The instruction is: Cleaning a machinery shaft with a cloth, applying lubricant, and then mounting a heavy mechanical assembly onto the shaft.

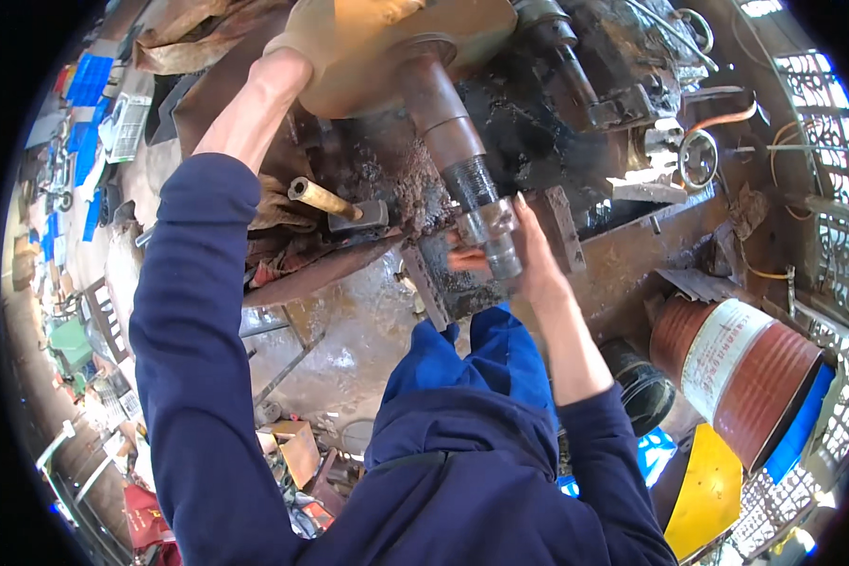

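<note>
A heavy steel shaft point(443, 123) slants down toward me, with a dark threaded section point(472, 181) near its end. My right hand point(536, 253) is wrapped round a metal nut point(489, 224) on that end; the thumb lies on the near right side and fingertips show on the left. At the shaft's far end is a broad tan disc point(358, 71), smeared by motion. My left hand point(297, 61) reaches to the disc's left rim; its fingers are blurred and partly lost against it.
A hammer-like tool with a yellowish handle point(325, 198) lies left of the shaft. Handwheels point(698, 158) and greasy machine parts stand at the right. A red-and-white drum point(740, 373) and a dark bucket point(638, 387) are at the lower right. A notched steel bracket point(564, 226) flanks my right hand.
</note>
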### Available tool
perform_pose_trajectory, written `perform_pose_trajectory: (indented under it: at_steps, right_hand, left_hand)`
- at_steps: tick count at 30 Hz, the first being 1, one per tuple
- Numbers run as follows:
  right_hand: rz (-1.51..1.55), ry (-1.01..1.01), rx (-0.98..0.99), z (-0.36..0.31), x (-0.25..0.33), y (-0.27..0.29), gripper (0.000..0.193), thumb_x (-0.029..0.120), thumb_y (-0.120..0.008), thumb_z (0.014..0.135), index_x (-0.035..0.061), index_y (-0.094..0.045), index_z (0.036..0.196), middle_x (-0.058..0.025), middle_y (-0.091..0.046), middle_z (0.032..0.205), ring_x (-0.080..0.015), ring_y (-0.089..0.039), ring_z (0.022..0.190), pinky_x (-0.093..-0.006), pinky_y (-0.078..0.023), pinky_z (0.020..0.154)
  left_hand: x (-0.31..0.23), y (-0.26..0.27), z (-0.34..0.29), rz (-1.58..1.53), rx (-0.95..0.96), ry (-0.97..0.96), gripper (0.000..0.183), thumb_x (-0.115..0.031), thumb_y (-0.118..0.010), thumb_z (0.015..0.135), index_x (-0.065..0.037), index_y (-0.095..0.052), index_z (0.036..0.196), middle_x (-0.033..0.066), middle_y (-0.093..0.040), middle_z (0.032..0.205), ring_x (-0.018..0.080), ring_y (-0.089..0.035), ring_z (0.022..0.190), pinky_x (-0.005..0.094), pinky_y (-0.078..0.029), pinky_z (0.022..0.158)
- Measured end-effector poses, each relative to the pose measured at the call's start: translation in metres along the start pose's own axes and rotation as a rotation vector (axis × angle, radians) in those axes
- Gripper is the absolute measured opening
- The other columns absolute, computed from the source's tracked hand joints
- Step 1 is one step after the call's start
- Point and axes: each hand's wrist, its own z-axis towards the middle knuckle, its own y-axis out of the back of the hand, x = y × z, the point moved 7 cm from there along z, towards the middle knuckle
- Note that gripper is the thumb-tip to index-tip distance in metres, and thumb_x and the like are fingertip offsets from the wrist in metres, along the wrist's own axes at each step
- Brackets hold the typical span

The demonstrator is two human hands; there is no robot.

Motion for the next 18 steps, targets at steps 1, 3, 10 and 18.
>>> perform_pose_trajectory:
  at_steps: [1,3,10,18]
  right_hand:
    - [-0.349,0.103,-0.181,-0.013,0.022,0.0,0.085,0.064,-0.055,0.093,-0.0088,-0.05,0.137,-0.0304,-0.066,0.114,-0.0378,-0.07,0.097,-0.0475,-0.055,0.089]
    - [-0.966,0.377,-0.463,-0.035,0.047,-0.018,0.082,0.053,-0.071,0.085,-0.0101,-0.05,0.133,-0.0288,-0.066,0.118,-0.0363,-0.068,0.104,-0.044,-0.054,0.092]
    - [-0.294,0.006,0.032,0.009,0.011,0.0,0.087,0.059,-0.07,0.081,-0.0101,-0.052,0.131,-0.0242,-0.066,0.113,-0.0361,-0.069,0.092,-0.0448,-0.054,0.08]
    - [-0.665,0.176,-0.278,-0.021,0.045,0.012,0.079,0.053,-0.067,0.089,-0.0075,-0.05,0.138,-0.0252,-0.066,0.123,-0.0356,-0.066,0.111,-0.0445,-0.052,0.095]
  left_hand:
    - [0.002,0.004,-0.004,-0.106,-0.009,0.015,0.039,-0.04,-0.076,0.086,-0.005,-0.072,0.101,0.0188,-0.074,0.096,0.0311,-0.072,0.09,0.0392,-0.055,0.08]
    - [-0.006,-0.001,-0.001,-0.055,-0.008,-0.003,0.037,-0.038,-0.075,0.087,-0.005,-0.071,0.102,0.0185,-0.074,0.095,0.0308,-0.072,0.09,0.0384,-0.055,0.08]
    - [0.081,-0.036,0.021,-0.41,0.095,-0.095,0.045,-0.024,-0.073,0.093,0.005,-0.062,0.126,0.0079,-0.072,0.117,0.0132,-0.066,0.106,0.0271,-0.051,0.094]
    - [0.046,-0.021,0.008,-0.143,0.029,0.101,0.043,-0.028,-0.079,0.089,0.0,-0.067,0.118,0.0046,-0.073,0.104,0.0078,-0.062,0.094,0.0265,-0.051,0.085]
